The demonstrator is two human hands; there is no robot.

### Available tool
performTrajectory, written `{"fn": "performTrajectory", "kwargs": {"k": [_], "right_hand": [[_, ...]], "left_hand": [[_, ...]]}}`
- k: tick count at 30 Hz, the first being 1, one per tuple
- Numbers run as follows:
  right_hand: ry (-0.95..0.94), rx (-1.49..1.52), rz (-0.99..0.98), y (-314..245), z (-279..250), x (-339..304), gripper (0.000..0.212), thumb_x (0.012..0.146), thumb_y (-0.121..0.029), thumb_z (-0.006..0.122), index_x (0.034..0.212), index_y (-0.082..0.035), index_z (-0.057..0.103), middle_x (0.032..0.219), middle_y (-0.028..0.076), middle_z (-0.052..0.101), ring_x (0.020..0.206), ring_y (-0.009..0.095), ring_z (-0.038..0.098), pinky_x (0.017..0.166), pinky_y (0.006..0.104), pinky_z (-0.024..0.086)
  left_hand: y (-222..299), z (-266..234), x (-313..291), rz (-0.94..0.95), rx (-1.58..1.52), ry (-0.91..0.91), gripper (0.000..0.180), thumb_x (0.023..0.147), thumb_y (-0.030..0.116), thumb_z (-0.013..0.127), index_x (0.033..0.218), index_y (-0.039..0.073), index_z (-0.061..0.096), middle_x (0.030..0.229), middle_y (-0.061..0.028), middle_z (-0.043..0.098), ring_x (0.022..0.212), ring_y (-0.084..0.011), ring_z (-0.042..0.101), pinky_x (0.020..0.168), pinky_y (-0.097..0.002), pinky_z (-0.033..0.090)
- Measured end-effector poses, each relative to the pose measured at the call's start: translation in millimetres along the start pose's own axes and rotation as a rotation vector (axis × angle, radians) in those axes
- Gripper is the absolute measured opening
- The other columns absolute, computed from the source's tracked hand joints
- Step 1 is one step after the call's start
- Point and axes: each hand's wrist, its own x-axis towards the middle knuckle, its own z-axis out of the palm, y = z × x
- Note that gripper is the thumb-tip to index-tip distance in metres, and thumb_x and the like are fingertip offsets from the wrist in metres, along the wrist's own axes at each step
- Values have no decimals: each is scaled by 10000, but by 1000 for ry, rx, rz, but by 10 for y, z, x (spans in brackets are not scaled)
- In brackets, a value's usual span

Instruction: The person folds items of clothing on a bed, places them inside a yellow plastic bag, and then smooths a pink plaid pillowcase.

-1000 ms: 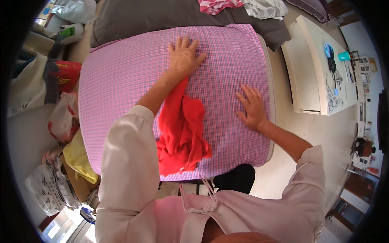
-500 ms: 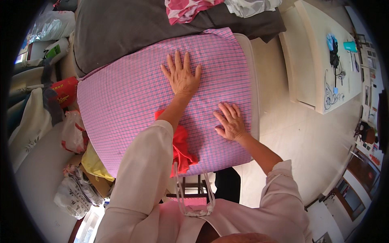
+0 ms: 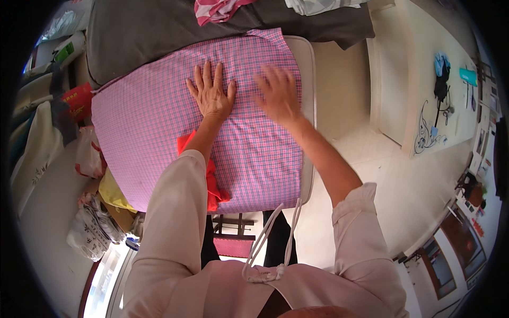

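Note:
A pink and blue checked cloth (image 3: 143, 116) is spread over a padded, light-edged surface in front of me. Flat on its upper middle lies my left hand (image 3: 213, 96), fingers spread. My right hand (image 3: 278, 95) is over the cloth's right part, fingers apart and blurred by motion; whether it touches the fabric I cannot tell. A red cloth (image 3: 214, 188) lies crumpled near the front edge, partly hidden under my left forearm.
Behind the checked cloth is a dark grey cover (image 3: 154, 37) with a pink and white cloth (image 3: 217, 10) on it. A white cabinet (image 3: 392, 100) stands right. Plastic bags (image 3: 90, 153) and a red bag (image 3: 78, 100) crowd the left. A stool (image 3: 233, 244) is below.
My right hand has moved up and away from me over the cloth, closer to my left hand. The left hand stays flat in place. The whole view has shifted a little.

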Motion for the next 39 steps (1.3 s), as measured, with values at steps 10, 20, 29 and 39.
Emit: {"fn": "performTrajectory", "kwargs": {"k": [10,20,29,39], "right_hand": [[-34,-77,134,137,143,376,519,819,-353,610,1284,-174,468,1363,116,395,1261,294,355,1068,483,233],[-106,-115,159,141,162,398,558,811,-345,611,1318,-192,434,1397,113,358,1278,289,334,1074,482,215],[-83,-62,110,217,193,401,584,810,-370,592,1326,-159,418,1402,144,344,1274,309,323,1058,493,218],[-62,424,132,1203,-419,747,177,821,-57,565,992,-82,605,907,99,593,857,299,582,722,388,479]], "left_hand": [[-55,-9,-5,-36,-116,-91,606,871,497,454,1395,200,389,1497,-94,243,1406,-326,111,1104,-566,-11],[-75,-16,34,-49,-172,-137,624,859,521,463,1394,208,392,1501,-94,232,1408,-331,99,1104,-572,-23],[-38,-51,43,-85,-135,-153,635,844,554,476,1392,246,390,1503,-51,240,1409,-301,120,1114,-554,8],[11,-87,-6,-141,28,-164,639,854,591,389,1407,273,357,1517,-19,216,1413,-252,130,1134,-498,16]]}}
